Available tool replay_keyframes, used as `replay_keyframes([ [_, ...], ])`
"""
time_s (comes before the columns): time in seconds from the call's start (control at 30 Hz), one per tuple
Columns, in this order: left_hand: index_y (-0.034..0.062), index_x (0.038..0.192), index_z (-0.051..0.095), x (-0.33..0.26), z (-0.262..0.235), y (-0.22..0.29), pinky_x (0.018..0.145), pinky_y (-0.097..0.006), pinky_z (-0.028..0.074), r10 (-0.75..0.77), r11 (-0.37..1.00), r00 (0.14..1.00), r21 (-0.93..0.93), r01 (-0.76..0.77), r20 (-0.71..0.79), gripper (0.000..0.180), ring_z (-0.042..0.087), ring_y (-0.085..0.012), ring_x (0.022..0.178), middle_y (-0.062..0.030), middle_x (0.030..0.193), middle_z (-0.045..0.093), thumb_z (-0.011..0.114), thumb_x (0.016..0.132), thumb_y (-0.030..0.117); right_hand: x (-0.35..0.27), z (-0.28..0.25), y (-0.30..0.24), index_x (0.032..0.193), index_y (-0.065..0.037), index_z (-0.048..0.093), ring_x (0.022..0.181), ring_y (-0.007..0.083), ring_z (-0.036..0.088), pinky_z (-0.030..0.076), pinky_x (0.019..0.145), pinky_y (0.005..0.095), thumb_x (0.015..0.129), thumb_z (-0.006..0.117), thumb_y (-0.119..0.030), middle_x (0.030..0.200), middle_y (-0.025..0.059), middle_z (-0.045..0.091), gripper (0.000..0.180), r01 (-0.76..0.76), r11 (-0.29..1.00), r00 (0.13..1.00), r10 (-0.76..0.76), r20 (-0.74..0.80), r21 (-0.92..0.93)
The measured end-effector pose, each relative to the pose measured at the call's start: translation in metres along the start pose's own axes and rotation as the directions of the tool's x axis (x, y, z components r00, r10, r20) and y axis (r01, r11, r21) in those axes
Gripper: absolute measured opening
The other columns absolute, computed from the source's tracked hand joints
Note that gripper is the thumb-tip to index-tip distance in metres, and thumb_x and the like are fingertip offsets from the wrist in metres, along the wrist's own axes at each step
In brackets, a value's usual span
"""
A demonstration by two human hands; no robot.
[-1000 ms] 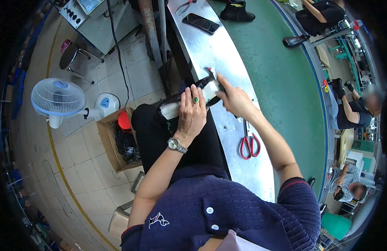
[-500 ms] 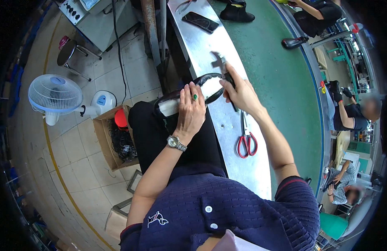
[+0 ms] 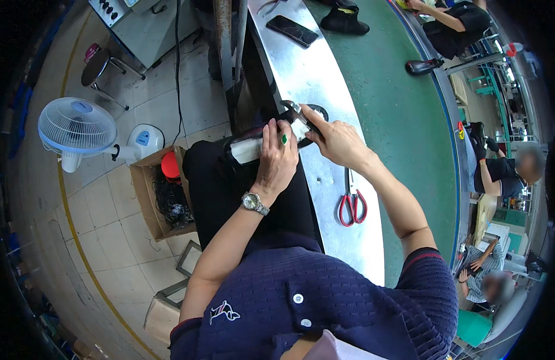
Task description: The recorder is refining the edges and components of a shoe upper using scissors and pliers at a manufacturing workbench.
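Observation:
A black shoe (image 3: 246,151) lies sole up across my lap and the edge of the metal bench, its white underside showing. My left hand (image 3: 280,157) is laid over its middle, gripping it, with the fingers close together. My right hand (image 3: 342,143) is closed round the handle of metal pincers (image 3: 292,108) with a hammer-like head. That head is down at the far end of the shoe, near my left fingertips. Whether it touches the sole I cannot tell. Red-handled scissors (image 3: 352,207) rest on the bench to the right of my lap.
The metal bench (image 3: 343,258) also bears a black phone (image 3: 292,30). Beyond it runs a green surface with black footwear (image 3: 344,21). At left stand a fan (image 3: 77,127), a cardboard box (image 3: 146,201) of black scraps, and a stool (image 3: 95,67). Co-workers sit at right.
My right hand has brought the pincers down and left onto the far end of the shoe, from above the bench. My left hand stays on the shoe.

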State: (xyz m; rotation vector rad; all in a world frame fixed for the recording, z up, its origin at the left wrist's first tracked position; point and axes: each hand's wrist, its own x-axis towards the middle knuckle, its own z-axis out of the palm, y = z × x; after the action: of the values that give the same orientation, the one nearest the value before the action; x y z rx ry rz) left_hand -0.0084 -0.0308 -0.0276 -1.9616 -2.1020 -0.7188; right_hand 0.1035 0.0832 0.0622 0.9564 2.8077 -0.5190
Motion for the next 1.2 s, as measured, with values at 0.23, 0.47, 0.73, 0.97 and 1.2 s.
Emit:
replay_keyframes([
  [0.23,-0.0169,0.115,0.054,0.0,0.001,0.0,0.105,-0.051,0.039,-0.011,0.999,1.0,0.047,0.012,-0.01,0.038,0.053,-0.048,0.116,-0.0293,0.117,0.053,0.056,0.084,0.005,-0.008,0.005,-0.004,0.147,-0.017,0.03,0.064,0.0424,0.063,0.047,0.061,0.0513,0.093,0.056,-0.022,0.069,0.0224,0.064,0.061,-0.036,0.963,0.979,0.088,-0.181,0.269],
  [0.47,-0.0146,0.116,0.056,0.003,-0.005,0.001,0.104,-0.049,0.04,-0.004,0.995,1.0,0.099,0.006,-0.022,0.038,0.053,-0.0451,0.116,-0.0272,0.116,0.054,0.056,0.084,0.007,-0.008,0.01,-0.002,0.147,-0.011,0.029,0.061,0.0406,0.061,0.046,0.06,0.0475,0.096,0.054,-0.027,0.063,0.0188,0.06,0.059,0.002,0.983,0.967,0.045,-0.252,0.183],
  [0.73,-0.0001,0.117,0.062,0.031,-0.047,-0.046,0.088,-0.039,0.051,-0.205,0.843,0.937,-0.436,0.316,0.283,0.042,0.063,-0.0353,0.1,-0.0218,0.104,0.067,0.072,0.077,0.006,-0.025,-0.004,-0.003,0.145,-0.01,0.032,0.076,0.0163,0.068,0.054,0.073,0.034,0.098,0.052,-0.016,0.085,0.0099,0.069,0.052,-0.306,0.77,0.93,0.115,0.35,0.561],
  [0.97,-0.0051,0.13,0.049,0.032,-0.049,-0.055,0.086,-0.04,0.053,-0.251,0.81,0.899,-0.43,0.398,0.36,0.047,0.066,-0.0353,0.098,-0.0229,0.104,0.068,0.061,0.086,0.003,-0.023,-0.01,-0.011,0.149,-0.011,0.027,0.092,0.017,0.068,0.054,0.081,0.0292,0.099,0.052,-0.017,0.1,0.0092,0.066,0.056,-0.502,0.385,0.819,-0.074,0.568,0.774],
  [1.2,-0.0064,0.131,0.045,0.002,-0.054,-0.037,0.11,-0.04,0.032,-0.132,0.96,0.948,-0.2,0.195,0.289,0.07,0.039,-0.0331,0.128,-0.0186,0.129,0.046,0.077,0.07,0.008,-0.037,0.01,-0.015,0.147,-0.007,0.027,0.058,0.0147,0.057,0.049,0.059,0.0317,0.1,0.049,-0.014,0.07,0.0054,0.058,0.052,-0.166,0.821,0.935,-0.045,0.352,0.546],
])
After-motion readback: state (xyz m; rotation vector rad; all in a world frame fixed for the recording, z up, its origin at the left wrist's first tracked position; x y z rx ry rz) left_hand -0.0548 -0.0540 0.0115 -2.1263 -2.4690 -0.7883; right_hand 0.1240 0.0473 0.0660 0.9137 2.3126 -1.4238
